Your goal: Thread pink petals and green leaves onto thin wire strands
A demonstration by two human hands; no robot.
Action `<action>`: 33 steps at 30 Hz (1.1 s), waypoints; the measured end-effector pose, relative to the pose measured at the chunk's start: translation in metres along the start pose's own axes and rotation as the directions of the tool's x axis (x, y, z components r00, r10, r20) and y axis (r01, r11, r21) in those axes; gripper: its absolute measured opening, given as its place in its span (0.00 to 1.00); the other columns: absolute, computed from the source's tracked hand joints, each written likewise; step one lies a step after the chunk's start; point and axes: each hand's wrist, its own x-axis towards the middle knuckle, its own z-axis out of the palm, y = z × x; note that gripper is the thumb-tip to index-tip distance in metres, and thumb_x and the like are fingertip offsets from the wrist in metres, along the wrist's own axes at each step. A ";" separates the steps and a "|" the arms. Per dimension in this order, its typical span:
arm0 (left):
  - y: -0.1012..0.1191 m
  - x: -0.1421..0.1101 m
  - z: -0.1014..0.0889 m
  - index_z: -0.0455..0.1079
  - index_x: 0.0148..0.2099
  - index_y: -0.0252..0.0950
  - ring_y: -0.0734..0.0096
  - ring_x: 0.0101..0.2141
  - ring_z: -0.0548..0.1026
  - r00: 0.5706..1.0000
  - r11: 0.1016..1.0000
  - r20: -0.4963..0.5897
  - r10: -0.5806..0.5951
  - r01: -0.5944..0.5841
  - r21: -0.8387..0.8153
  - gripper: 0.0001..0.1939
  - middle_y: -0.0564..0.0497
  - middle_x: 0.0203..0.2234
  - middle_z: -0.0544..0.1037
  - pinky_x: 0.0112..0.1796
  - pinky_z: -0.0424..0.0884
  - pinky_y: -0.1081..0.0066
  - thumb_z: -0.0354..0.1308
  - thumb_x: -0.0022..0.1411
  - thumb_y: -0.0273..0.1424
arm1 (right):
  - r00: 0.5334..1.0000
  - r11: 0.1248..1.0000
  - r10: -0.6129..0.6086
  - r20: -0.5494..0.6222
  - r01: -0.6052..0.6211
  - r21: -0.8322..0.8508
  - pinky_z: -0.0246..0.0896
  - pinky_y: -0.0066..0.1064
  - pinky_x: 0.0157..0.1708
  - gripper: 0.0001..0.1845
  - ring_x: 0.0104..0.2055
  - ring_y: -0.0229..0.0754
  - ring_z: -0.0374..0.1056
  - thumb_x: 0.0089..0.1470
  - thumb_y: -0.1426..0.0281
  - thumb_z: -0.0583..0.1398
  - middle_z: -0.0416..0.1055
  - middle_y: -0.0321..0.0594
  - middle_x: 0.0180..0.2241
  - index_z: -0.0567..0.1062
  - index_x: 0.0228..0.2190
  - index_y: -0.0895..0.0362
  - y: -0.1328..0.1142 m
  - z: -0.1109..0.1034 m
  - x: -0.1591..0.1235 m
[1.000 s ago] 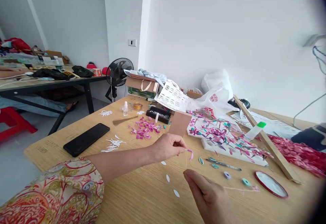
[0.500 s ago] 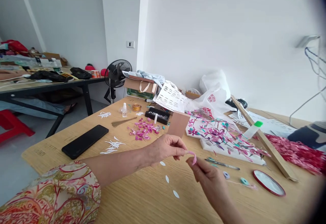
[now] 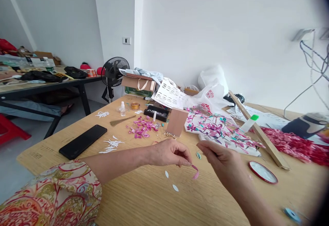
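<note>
My left hand is closed in a pinch on one end of a narrow pink petal, which curves down from the fingertips above the table. To its right, my right hand is raised with thumb and fingers pressed together. What it pinches, if anything, is too small to make out. A small green-and-white oval piece shows between the hands, just below the right fingertips. Two white leaf-shaped pieces lie on the wood below the left hand. Loose pink petals are heaped beyond it.
A black phone and white slivers lie on the left. Behind stand a small bottle and a brown board. Pink flower sprigs, a wooden bar, a red-rimmed disc and a teal spool are on the right.
My right hand has let go of the petal and moved up and right. The petal now hangs from my left hand alone. The teal spool has shifted toward the near right.
</note>
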 end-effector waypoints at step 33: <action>-0.016 0.009 0.001 0.67 0.25 0.32 0.78 0.24 0.64 0.932 0.967 -0.343 0.120 -0.032 0.251 0.04 0.55 0.20 0.66 0.27 0.59 0.77 0.54 0.52 0.24 | 0.989 0.965 -0.010 0.147 -0.028 0.260 0.52 0.23 0.19 0.14 0.17 0.34 0.59 0.54 0.65 0.50 0.63 0.33 0.15 0.72 0.24 0.54 -0.032 0.041 -0.050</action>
